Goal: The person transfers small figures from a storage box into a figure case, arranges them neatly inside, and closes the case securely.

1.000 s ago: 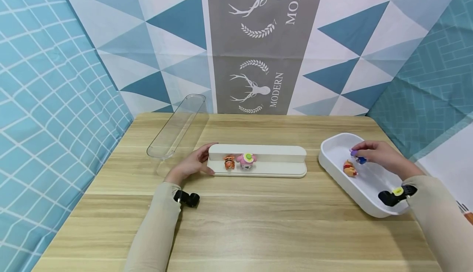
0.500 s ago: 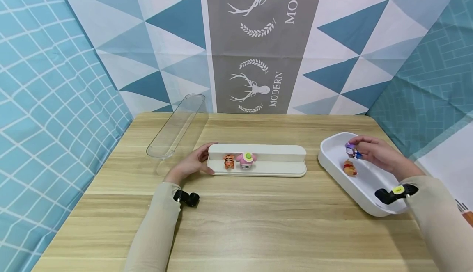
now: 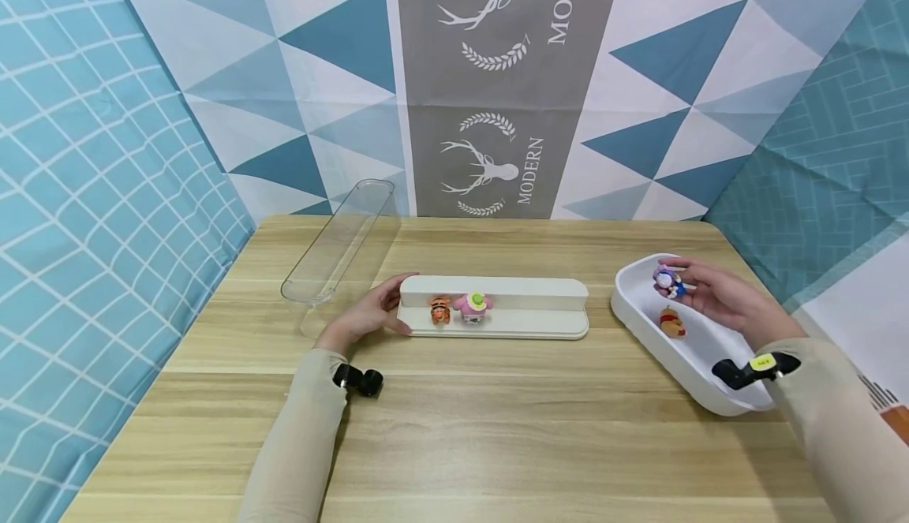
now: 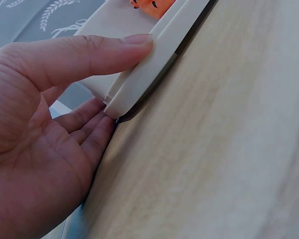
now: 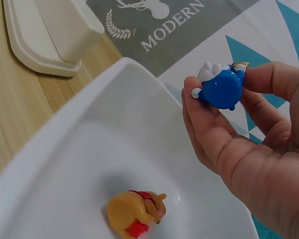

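Note:
My right hand (image 3: 720, 294) pinches a small purple, white and blue toy figurine (image 3: 667, 280) between thumb and fingers, above the white bin (image 3: 656, 356). In the right wrist view its flat blue underside (image 5: 222, 92) faces the camera. A yellow bear figurine (image 3: 671, 323) with a red top lies in the bin below. My left hand (image 3: 365, 318) holds the left end of a long cream stepped display base (image 3: 533, 323), thumb on the front edge and fingers around the end. On its lower step are an orange tiger figurine (image 3: 439, 310) and a pink figurine (image 3: 473, 308).
A long clear plastic cover (image 3: 341, 243) lies slanted at the back left, behind my left hand. The wooden table (image 3: 497, 428) meets a patterned cloth backdrop (image 3: 355, 50) at its back edge. The bin is near the table's right side.
My right hand has raised the purple and blue figurine from beside the bear and moved it slightly left and back. The left hand and the display base have stayed put.

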A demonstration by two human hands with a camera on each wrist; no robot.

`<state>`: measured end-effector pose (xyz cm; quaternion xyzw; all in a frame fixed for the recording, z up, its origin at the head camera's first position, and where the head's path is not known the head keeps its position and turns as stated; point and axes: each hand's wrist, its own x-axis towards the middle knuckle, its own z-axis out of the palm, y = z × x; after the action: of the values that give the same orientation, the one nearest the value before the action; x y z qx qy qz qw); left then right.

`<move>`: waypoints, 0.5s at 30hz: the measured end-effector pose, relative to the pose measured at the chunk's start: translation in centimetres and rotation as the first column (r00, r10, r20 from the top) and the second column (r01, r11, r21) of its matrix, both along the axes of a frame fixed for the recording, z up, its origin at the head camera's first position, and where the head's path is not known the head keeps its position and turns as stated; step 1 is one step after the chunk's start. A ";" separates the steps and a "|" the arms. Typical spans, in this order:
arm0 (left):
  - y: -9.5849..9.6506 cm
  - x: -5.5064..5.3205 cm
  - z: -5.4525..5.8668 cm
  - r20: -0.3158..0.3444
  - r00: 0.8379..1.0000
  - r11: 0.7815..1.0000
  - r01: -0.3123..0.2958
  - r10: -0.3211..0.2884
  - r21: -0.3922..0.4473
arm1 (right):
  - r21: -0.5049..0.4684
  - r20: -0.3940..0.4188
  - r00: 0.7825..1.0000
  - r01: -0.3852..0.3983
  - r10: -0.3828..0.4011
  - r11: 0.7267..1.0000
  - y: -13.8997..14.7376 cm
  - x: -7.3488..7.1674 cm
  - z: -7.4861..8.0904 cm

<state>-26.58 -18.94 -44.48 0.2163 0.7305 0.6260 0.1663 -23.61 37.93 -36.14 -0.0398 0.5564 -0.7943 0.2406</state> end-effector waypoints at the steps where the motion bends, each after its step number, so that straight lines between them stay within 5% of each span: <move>1: 0.0 0.0 0.0 -0.001 1.000 1.000 0.000 0.000 -0.002 | -0.026 0.017 1.000 -0.002 0.002 1.000 -0.1 0.0 0.0; 7: -0.1 -0.1 -0.1 0.002 1.000 1.000 -0.006 0.007 -0.020 | -0.043 0.055 0.998 0.012 -0.010 0.999 -0.6 0.0 -0.2; 15: 0.0 0.0 0.0 0.012 1.000 1.000 -0.013 0.013 -0.022 | 0.080 -0.056 0.998 0.000 0.004 0.997 -1.5 -0.3 -0.3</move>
<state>-26.60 -18.97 -44.49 0.2058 0.7378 0.6202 0.1692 -23.93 36.41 -36.40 -0.0531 0.5941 -0.7699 0.2269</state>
